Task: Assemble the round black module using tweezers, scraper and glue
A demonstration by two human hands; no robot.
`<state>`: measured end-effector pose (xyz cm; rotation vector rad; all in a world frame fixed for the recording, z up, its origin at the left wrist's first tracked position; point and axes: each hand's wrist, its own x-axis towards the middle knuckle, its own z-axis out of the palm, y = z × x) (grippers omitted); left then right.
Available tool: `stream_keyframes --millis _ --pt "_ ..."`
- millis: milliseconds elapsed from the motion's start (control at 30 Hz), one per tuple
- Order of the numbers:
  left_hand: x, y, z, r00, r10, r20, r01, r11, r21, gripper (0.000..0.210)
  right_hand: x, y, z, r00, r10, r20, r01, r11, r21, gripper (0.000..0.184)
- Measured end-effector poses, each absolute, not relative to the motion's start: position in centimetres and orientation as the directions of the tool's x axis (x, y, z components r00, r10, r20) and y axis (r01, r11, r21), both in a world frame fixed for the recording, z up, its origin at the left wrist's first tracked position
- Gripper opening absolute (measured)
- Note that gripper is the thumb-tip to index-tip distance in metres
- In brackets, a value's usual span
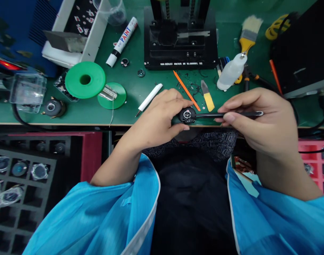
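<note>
A small round black part (pixel 183 117) with a silver centre lies at the front edge of the green bench. My left hand (pixel 164 115) grips it from the left, thumb below and fingers above. Between the fingertips of my right hand (pixel 260 118) are black tweezers (pixel 211 115), held nearly level, their tip touching the silver centre. An orange stick (pixel 187 91) lies just above the part. To its right is a short blade with a yellow handle (pixel 208 101), and left of it a white pen-like tool (pixel 150 97).
Behind my hands stands a black fixture (pixel 175 53). Left of it are a paint marker (pixel 122 41), a green solder spool (pixel 95 79) and another black round part (pixel 54 107). A white bottle (pixel 232 72) and brush (pixel 249 33) are at right. A grey foam tray (pixel 42 191) sits below left.
</note>
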<state>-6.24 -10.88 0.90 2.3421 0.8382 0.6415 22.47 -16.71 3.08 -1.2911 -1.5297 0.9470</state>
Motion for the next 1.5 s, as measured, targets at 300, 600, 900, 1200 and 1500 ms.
stream_keyframes --millis 300,600,900,1200,1500 --pt "-6.2 -10.9 1.0 0.691 0.686 0.227 0.417 -0.635 0.651 0.042 22.3 -14.8 6.6 -0.415 0.876 0.244 0.629 0.470 -0.619 0.009" --pt "-6.2 -10.8 0.9 0.699 0.673 0.239 0.415 -0.655 0.631 0.041 22.0 -14.6 6.5 -0.566 0.795 0.219 0.671 0.598 -0.437 0.015" --pt "-6.2 -10.7 1.0 0.705 0.670 0.232 0.419 -0.658 0.625 0.039 21.3 -10.3 9.4 -0.801 0.578 0.155 0.526 0.804 -0.278 0.028" --pt "-6.2 -10.8 0.9 0.706 0.663 0.247 0.410 -0.668 0.621 0.038 20.9 -10.7 9.3 -0.724 0.678 0.129 0.570 0.693 -0.442 0.017" --pt "-6.3 -10.8 0.9 0.705 0.671 0.230 0.423 -0.658 0.623 0.042 22.7 -13.7 5.3 -0.559 0.792 0.245 0.572 0.582 -0.578 0.016"
